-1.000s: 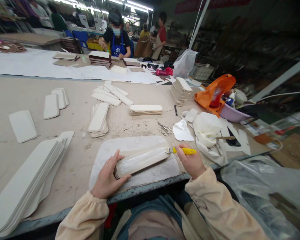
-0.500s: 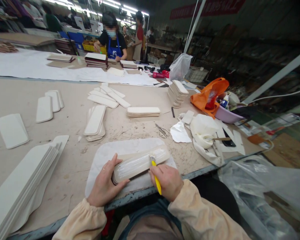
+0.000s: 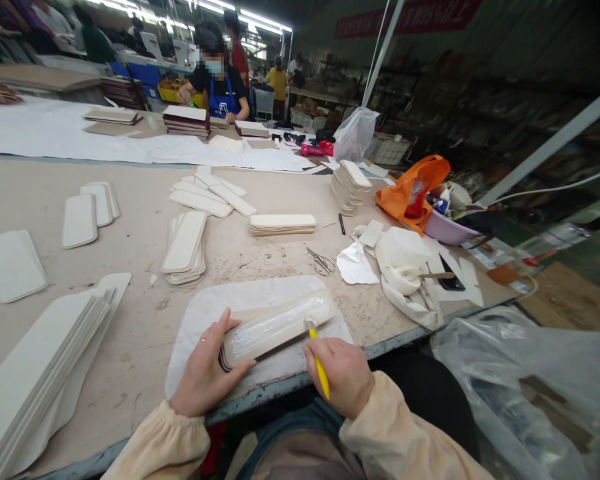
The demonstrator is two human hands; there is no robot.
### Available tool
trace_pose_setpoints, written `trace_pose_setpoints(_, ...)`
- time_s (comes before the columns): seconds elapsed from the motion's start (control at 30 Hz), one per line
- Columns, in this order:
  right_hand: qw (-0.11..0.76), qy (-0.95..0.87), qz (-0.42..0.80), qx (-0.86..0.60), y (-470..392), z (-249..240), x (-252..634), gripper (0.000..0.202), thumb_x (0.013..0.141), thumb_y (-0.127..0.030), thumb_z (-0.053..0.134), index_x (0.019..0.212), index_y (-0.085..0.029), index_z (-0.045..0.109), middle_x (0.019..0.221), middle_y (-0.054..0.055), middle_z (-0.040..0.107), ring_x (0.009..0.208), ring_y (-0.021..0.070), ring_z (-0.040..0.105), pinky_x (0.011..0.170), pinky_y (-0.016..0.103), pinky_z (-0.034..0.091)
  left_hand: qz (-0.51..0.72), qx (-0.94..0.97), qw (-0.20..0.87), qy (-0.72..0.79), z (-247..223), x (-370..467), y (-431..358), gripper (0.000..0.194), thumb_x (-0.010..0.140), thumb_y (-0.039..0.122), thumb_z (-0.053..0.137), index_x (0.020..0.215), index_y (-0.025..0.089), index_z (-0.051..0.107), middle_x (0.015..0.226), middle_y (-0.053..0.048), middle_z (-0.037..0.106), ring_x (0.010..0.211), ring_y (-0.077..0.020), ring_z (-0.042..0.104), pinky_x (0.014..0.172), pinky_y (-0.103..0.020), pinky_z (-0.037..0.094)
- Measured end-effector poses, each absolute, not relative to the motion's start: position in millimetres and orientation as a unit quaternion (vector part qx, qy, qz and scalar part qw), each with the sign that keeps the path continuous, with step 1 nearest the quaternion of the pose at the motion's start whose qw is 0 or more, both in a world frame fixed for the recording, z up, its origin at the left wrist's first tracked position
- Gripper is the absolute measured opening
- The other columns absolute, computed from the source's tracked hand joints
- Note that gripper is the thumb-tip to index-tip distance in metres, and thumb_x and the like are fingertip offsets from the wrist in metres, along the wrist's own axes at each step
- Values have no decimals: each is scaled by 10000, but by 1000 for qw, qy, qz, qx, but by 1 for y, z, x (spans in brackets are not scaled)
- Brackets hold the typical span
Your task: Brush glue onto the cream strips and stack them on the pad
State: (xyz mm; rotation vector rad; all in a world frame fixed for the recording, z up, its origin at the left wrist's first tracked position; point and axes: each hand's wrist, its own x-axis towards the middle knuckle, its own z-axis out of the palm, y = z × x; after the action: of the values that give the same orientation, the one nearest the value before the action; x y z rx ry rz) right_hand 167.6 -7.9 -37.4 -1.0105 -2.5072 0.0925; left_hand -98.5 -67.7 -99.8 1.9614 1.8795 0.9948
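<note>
A small stack of long white panels with rounded corners (image 3: 275, 333) lies aslant near the table's front edge. Its top face carries a wet, glossy, clear coating, and a white sheet (image 3: 193, 320) is spread beneath. My left hand (image 3: 207, 370) grips the stack's left end, thumb along the near side and fingers at the far side. In my right hand (image 3: 343, 373) is a brush with a yellow handle (image 3: 321, 375). Its pale bristles touch the coated top face near the right end.
More white panels (image 3: 185, 243) lie in piles, with a large stack (image 3: 45, 367) at left. Scissors (image 3: 321, 261), a cloth bundle (image 3: 405, 267) and an orange bag (image 3: 413, 190) are to the right. A co-worker (image 3: 223, 87) sits across the table.
My right hand has moved the brush slightly right and down along the top panel. My left hand keeps its grip on the stack. The whole view has shifted a little.
</note>
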Motion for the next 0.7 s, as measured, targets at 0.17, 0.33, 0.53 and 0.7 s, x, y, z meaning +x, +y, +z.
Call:
trace_pose_setpoints(0.17,270,-889,43,-367,2,-31,163,194,938,-225,437,882,-189,619,719,56,657,700,157,617,661,257,437,345,674,121,642,-99,-98,-67,947,771,428,680,1505,274,102,1260,-100,581,1168,-292,554,1006,-491,447)
trace_pose_setpoints(0.33,236,-872,-42,-428,32,-42,171,210,934,-239,456,817,-184,622,670,52,634,642,154,594,594,250,388,339,671,121,648,-101,-100,-68,947,768,429,681,1505,264,111,1275,-95,575,1198,-294,537,1035,-492,424)
trace_pose_setpoints(0.53,233,-913,29,-333,6,-48,145,196,910,-226,476,766,-187,605,647,38,597,620,149,564,589,250,393,338,671,127,647,-103,-100,-68,965,762,429,689,1507,250,101,1268,-107,572,1189,-291,541,1022,-485,432)
trace_pose_setpoints(0.7,341,-832,313,-306,-18,-36,127,171,934,-249,453,961,-189,611,782,32,651,721,135,609,692,237,463,353,662,142,646,-101,-98,-69,977,759,418,697,1506,245,91,1275,-112,558,1177,-277,548,1013,-461,440)
